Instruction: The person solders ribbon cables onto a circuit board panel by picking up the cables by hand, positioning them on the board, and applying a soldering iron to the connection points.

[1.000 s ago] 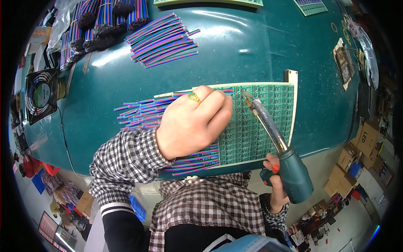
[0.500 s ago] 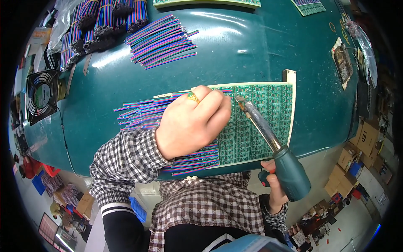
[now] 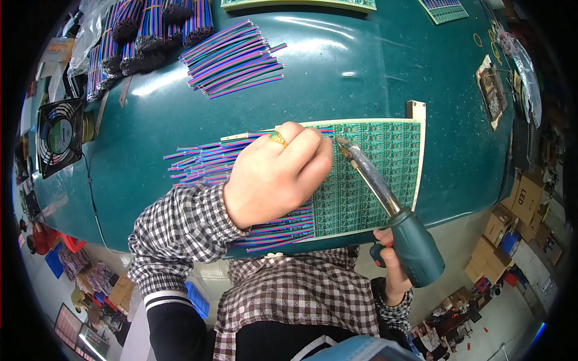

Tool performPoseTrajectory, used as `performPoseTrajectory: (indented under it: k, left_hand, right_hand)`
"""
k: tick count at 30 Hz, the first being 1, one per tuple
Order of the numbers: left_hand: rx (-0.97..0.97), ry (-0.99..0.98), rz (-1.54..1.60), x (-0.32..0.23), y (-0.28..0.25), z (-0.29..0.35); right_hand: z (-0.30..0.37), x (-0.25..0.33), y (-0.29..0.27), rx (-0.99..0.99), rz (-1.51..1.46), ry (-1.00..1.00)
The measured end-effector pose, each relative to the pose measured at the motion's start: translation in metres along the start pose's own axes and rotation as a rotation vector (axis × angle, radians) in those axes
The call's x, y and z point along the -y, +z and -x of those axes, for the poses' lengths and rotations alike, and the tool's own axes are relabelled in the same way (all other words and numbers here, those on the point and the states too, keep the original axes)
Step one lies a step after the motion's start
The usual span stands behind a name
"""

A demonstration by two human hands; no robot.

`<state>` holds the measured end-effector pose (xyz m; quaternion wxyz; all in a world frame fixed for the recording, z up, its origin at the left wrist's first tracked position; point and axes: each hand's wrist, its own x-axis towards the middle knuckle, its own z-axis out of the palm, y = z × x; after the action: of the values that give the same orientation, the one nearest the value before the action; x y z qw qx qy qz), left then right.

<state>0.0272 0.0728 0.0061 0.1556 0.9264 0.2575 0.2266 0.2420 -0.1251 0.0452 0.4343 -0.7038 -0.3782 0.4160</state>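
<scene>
My left hand, with a ring on one finger, rests closed over the left part of a green circuit board panel. A coloured wire strip shows its end at the pinched fingers; the fingertips themselves are mostly hidden. My right hand grips a soldering gun by its dark green handle, below the table's near edge. Its metal barrel slants up and left, and its tip is at the board just right of my left fingers. More wire strips fan out leftward from the panel, partly under my left hand.
A loose pile of wire strips and tied wire bundles lie at the back left. At the far left stands a small black fan. More panels lie along the back, and a worn metal tray sits at the right.
The soldering gun has shifted very slightly to the left, its tip staying close to my left fingers. My left hand holds its place on the panel.
</scene>
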Motion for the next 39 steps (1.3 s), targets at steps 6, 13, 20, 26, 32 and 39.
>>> performPoseTrajectory:
  k: [6,13,20,26,32,39]
  left_hand:
    - [-0.007,0.008,0.006,0.000,0.004,0.000]
    - [0.004,0.005,-0.009,-0.001,0.002,0.001]
    - [-0.005,0.014,-0.020,-0.001,0.003,0.001]
    - [-0.092,0.082,-0.101,0.005,0.010,0.000]
    - [-0.002,0.027,-0.036,-0.001,0.003,0.000]
    - [-0.103,0.104,-0.091,0.004,0.009,0.000]
  right_hand:
    - [0.004,-0.003,0.000,-0.017,-0.009,0.018]
    - [0.005,0.000,-0.002,-0.020,0.015,0.000]
    - [0.004,0.006,0.002,-0.073,-0.025,0.019]
    - [0.005,-0.003,-0.004,-0.010,0.023,-0.030]
    - [0.005,-0.003,-0.003,-0.002,0.001,-0.017]
    - [0.004,-0.002,-0.001,-0.005,0.002,-0.008]
